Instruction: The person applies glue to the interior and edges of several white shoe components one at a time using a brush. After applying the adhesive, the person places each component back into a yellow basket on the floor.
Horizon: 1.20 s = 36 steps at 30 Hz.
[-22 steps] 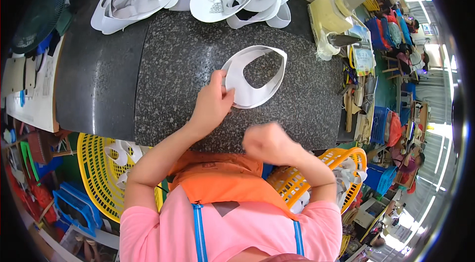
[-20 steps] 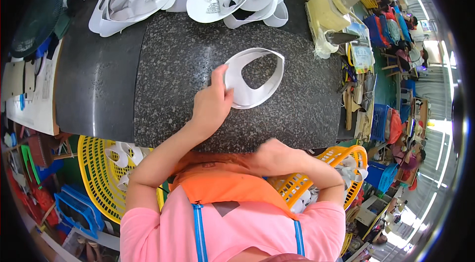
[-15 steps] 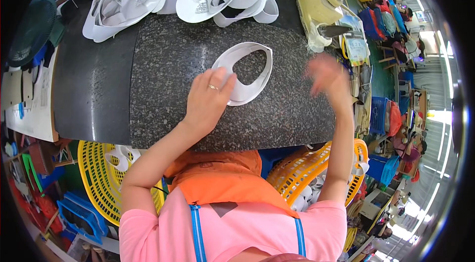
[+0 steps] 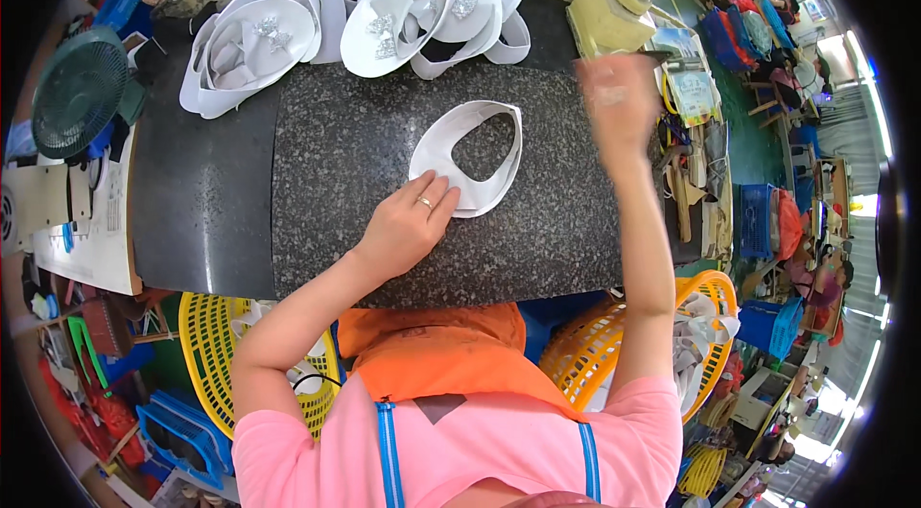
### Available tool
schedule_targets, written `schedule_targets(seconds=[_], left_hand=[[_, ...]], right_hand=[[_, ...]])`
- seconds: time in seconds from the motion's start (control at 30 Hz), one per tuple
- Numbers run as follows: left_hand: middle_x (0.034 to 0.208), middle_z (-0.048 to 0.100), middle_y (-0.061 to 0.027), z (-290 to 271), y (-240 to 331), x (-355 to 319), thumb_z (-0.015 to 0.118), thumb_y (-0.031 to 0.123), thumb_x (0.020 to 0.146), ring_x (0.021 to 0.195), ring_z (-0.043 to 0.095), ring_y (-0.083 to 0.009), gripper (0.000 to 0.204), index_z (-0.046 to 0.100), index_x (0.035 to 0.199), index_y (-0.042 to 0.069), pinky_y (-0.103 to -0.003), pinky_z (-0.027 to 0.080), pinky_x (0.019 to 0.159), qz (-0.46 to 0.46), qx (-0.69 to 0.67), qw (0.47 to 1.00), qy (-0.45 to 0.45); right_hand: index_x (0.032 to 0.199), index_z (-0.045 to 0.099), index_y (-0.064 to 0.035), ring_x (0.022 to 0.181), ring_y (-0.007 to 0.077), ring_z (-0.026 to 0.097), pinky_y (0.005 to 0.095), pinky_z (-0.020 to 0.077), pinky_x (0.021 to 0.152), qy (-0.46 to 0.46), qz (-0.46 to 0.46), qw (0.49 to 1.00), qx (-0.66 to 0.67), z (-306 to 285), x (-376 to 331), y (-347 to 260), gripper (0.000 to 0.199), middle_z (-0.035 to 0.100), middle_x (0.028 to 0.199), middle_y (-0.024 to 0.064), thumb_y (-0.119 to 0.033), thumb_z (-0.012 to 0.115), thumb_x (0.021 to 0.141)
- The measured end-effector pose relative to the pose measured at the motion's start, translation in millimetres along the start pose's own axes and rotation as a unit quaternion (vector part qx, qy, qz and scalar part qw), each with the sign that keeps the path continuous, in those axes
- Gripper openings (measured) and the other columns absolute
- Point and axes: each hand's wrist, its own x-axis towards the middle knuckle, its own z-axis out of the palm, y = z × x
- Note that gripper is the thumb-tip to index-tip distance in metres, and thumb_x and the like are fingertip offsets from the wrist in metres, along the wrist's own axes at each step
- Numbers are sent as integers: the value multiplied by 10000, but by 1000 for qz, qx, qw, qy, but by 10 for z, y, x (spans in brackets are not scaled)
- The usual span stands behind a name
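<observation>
A white shoe upper (image 4: 430, 145) with a large oval opening lies on the dark speckled stone worktop (image 4: 336, 191). My left hand (image 4: 408, 228) presses its closed fingers on the piece's lower left edge; a ring shows on one finger. Off to the right, my right hand (image 4: 619, 100) is smeared by motion, in front of the pale yellow pot (image 4: 606, 17) with a cone-shaped top. Part of a dark pointed handle (image 4: 660, 55) shows beside that hand. Whether the fingers hold it cannot be made out.
More white uppers (image 4: 360, 33) with silvery bows lie heaped along the worktop's far side. A green fan (image 4: 79, 91) stands at the far left. Yellow baskets (image 4: 206, 345) with white pieces flank my lap, which an orange apron (image 4: 460, 364) covers. People work at the far right.
My right hand has moved toward the yellow pot and now covers most of the dark handle. My left fingers have settled lower on the white upper. The whole view has shifted slightly.
</observation>
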Motion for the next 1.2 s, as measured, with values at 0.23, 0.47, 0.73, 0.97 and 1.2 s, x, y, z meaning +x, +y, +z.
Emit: schedule_targets(seconds=[0.23, 0.47, 0.73, 0.97, 1.2], left_hand=[[1083, 578, -138, 29, 11, -26, 674, 32, 650, 1031, 590, -305, 409, 588, 1048, 4, -380, 503, 859, -23, -46, 998, 34], [1029, 588, -143, 33, -4, -31, 618, 42, 702, 1010, 595, -312, 305, 592, 1002, -11, -378, 503, 848, -25, -57, 996, 56], [1012, 589, -141, -8, 13, -11, 623, 2, 674, 1002, 600, -309, 310, 597, 983, 4, -371, 512, 832, -50, -90, 994, 45], [954, 627, -125, 24, -4, -74, 612, -32, 692, 916, 640, -291, 262, 634, 949, 10, -367, 537, 766, -24, -61, 995, 78], [947, 624, -138, -2, -7, -65, 590, 59, 704, 901, 638, -284, 249, 620, 937, -25, -351, 534, 742, 9, -18, 997, 75]], right_hand=[[719, 617, -99, 821, 206, 519, 333, 403, 769, -234, -287, 921, -119, 753, -253, -399, 51, 555, 754, 9, -149, 621, 728], [704, 615, -69, 790, 229, 537, 360, 418, 762, -218, -247, 937, -120, 679, -177, -446, 30, 574, 757, 50, -92, 596, 706], [1336, 282, 32, 699, 149, 621, 260, 490, 576, 173, 302, 913, 213, -413, 209, 1481, 711, 593, 1061, 132, -175, 689, 791], [771, 644, 19, 603, 284, 619, 376, 470, 579, -30, 216, 975, -44, -152, 380, 1401, 288, 633, 758, 143, -263, 625, 824], [1163, 558, -140, 802, 323, 625, 421, 507, 676, -112, -24, 956, -269, -292, 49, 1231, 348, 613, 944, 121, -117, 581, 816]])
